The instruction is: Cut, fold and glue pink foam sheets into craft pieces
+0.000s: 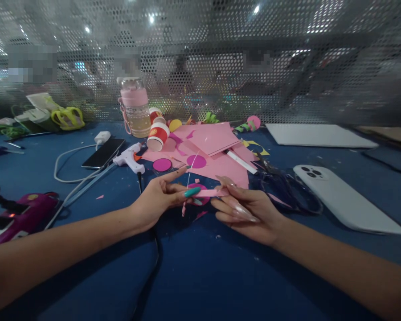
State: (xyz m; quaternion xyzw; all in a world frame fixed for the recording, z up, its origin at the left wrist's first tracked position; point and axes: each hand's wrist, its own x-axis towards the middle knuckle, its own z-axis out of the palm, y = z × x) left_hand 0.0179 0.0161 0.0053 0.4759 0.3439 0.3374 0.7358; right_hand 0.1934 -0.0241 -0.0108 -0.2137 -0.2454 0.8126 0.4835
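Left hand (158,195) and right hand (246,207) pinch opposite ends of a narrow pink paper strip (207,193); a thin white stick (192,165) slants up by the left hand

The left hand (155,196) and right hand (250,209) are holding a strip (207,193) over the bench (194,281). A white stick (193,165) is slanting up from the left one. Pink paper (214,137) is lying beyond, a glue gun (130,159) to its left.
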